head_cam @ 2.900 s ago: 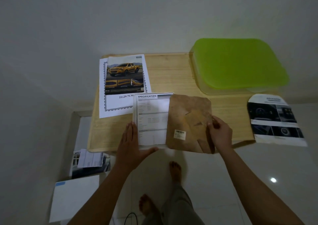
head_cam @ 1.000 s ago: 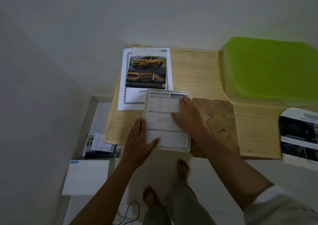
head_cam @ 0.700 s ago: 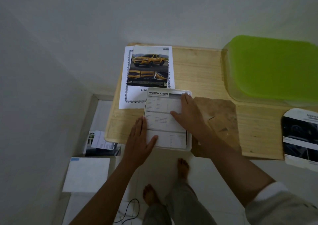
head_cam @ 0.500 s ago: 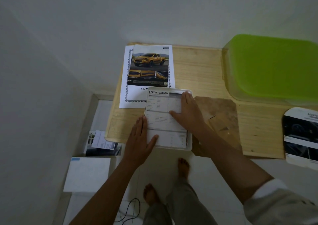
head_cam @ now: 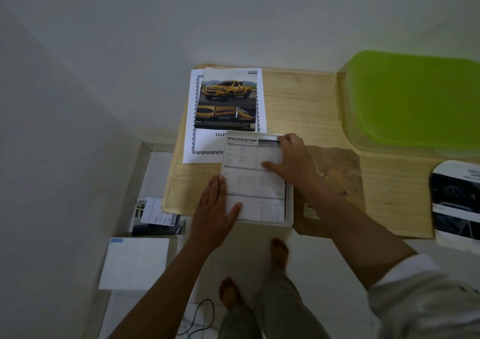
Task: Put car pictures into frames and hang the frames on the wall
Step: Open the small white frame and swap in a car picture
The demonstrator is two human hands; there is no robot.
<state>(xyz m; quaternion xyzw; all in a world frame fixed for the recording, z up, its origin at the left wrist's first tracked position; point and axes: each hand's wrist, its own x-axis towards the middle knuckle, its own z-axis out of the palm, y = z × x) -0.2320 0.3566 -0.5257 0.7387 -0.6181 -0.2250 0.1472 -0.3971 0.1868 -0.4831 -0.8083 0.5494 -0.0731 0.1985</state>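
Wooden table (head_cam: 298, 100) at wall: left hand (head_cam: 215, 206) flat on white frame (head_cam: 289, 209) edge, right hand (head_cam: 291, 159) flat, pressing sheet (head_cam: 249, 172) into it; seating step, next likely lay on brown backing board (head_cam: 337, 172) beside right hand.

A light wooden tabletop (head_cam: 298, 100) stood against a plain white wall (head_cam: 233, 14) at 12 o'clock. A side wall (head_cam: 52, 131) was at 9 o'clock. The white floor (head_cam: 324, 260) lay at 6 o'clock.
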